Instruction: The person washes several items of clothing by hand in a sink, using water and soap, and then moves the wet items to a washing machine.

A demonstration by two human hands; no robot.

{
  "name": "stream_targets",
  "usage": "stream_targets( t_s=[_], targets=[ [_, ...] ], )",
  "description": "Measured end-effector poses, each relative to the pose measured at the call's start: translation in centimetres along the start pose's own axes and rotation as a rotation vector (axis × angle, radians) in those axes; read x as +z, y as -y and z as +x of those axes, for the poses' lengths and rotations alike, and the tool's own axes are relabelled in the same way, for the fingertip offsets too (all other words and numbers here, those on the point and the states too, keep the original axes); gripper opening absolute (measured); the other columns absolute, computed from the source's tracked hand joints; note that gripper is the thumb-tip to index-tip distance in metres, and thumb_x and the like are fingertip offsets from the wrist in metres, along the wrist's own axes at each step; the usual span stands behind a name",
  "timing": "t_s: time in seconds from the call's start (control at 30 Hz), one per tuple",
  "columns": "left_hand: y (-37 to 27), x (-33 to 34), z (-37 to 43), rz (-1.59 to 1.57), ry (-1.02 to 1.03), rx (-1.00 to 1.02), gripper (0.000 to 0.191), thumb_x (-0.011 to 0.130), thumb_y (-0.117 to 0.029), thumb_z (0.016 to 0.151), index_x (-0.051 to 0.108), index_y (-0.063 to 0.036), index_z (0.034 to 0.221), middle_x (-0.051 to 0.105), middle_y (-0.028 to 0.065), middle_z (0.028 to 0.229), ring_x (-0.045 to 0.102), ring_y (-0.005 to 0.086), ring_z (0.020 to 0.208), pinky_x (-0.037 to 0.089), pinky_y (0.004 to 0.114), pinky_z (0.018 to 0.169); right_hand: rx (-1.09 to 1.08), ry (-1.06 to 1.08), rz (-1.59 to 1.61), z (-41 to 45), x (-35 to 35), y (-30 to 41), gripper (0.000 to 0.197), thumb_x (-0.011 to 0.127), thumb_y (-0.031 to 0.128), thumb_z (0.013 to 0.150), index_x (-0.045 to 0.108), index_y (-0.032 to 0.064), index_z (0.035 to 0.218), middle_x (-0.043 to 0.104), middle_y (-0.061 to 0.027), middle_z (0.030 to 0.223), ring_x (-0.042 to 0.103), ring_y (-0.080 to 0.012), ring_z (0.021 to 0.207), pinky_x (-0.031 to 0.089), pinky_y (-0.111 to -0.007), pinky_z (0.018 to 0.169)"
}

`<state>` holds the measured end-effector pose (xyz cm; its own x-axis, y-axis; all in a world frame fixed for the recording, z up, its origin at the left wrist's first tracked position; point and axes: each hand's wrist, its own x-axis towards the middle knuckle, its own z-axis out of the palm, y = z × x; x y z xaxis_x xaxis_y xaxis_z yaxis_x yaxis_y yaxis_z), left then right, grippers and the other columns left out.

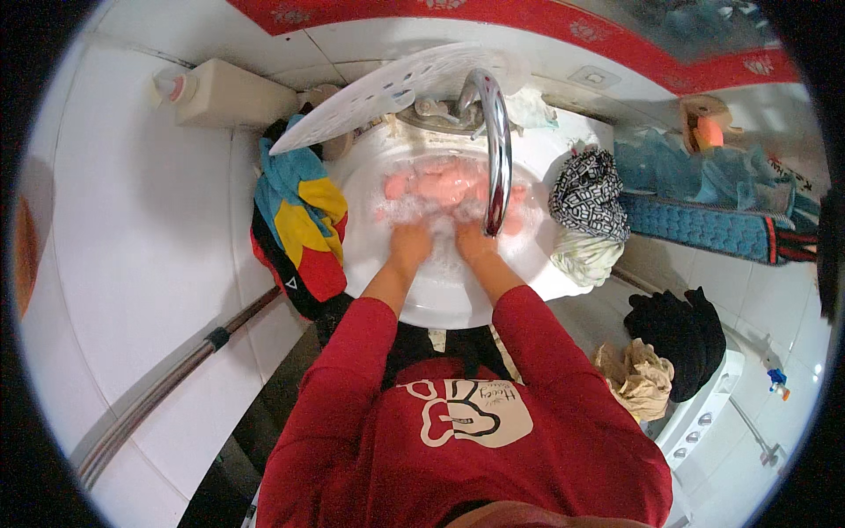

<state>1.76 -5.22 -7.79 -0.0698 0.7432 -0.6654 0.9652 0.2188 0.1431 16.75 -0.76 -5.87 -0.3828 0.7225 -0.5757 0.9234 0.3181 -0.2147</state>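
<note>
Both my hands reach down into soapy water in a white washbasin [439, 318]. A pink cloth [443, 185] lies bunched and wet in the water, just beyond my fingers. My left hand [410, 244] enters the white suds at the cloth's near side. To its right, my right hand [475, 243] dips in beside the spout tip of a curved chrome faucet [500, 158]. Foam hides the fingers of both hands, so their grip on the cloth cannot be made out.
A multicoloured garment [300, 218] hangs over the basin's left rim. Patterned black-and-white cloth [589, 195] and pale cloth [587, 256] sit on the right. A white perforated panel [383, 96] leans behind. Black clothing [680, 340] rests on a white appliance [716, 396].
</note>
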Motion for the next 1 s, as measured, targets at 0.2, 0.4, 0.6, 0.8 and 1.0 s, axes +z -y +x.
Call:
stream_targets(
  t_s=[0.2,0.4,0.6,0.8,1.0],
  targets=[
    [0.1,-3.3,-2.2,-0.147,0.19,0.058,0.036,0.044,-0.029,0.08,0.054,-0.0176,0.113,0.053,0.0084,0.116,0.049,0.0258,0.108,0.032,0.041,0.095,-0.023,0.182,0.012,2.7,-0.6,-1.4,0.041,0.05,0.031,0.08,0.05,0.0101,0.115,0.05,-0.0169,0.116,0.043,-0.0319,0.111,0.029,-0.048,0.094],
    [0.3,-4.5,-1.1,-0.268,0.063,0.05,0.035,0.039,-0.027,0.083,0.054,-0.0143,0.113,0.051,0.0071,0.119,0.048,0.0261,0.109,0.034,0.04,0.094,-0.15,0.27,0.163,2.8,-4.4,-3.1,0.042,0.05,0.031,0.08,0.05,0.0093,0.116,0.051,-0.0191,0.114,0.047,-0.0327,0.107,0.034,-0.042,0.092],
    [0.9,-8.8,-5.9,-0.159,-0.354,0.323,0.032,0.042,-0.017,0.085,0.049,-0.0094,0.116,0.042,0.0077,0.129,0.041,0.0286,0.115,0.033,0.041,0.095,-0.564,-0.226,0.453,-5.0,-8.6,-5.1,0.049,0.052,0.005,0.077,0.044,0.0127,0.124,0.052,-0.0162,0.108,0.049,-0.0268,0.103,0.041,-0.033,0.087],
    [1.2,-16.7,-15.2,-0.869,-0.289,0.597,0.025,0.048,-0.007,0.081,0.055,-0.0032,0.105,0.06,0.0104,0.09,0.056,0.0218,0.084,0.044,0.03,0.076,-0.458,-0.166,0.47,-17.0,-21.4,-0.4,0.04,0.052,-0.001,0.076,0.051,0.0068,0.115,0.056,-0.0125,0.102,0.054,-0.0208,0.093,0.044,-0.031,0.081],
    [0.6,-30.4,-29.7,-0.93,-0.31,0.738,0.025,0.048,-0.011,0.084,0.054,-0.0022,0.106,0.056,-0.0011,0.087,0.05,0.0075,0.079,0.042,0.023,0.07,-0.645,-0.373,0.631,-27.5,-35.5,4.9,0.027,0.05,0.01,0.08,0.057,0.0016,0.106,0.061,-0.0085,0.099,0.055,-0.014,0.09,0.043,-0.028,0.081]
  ],
)
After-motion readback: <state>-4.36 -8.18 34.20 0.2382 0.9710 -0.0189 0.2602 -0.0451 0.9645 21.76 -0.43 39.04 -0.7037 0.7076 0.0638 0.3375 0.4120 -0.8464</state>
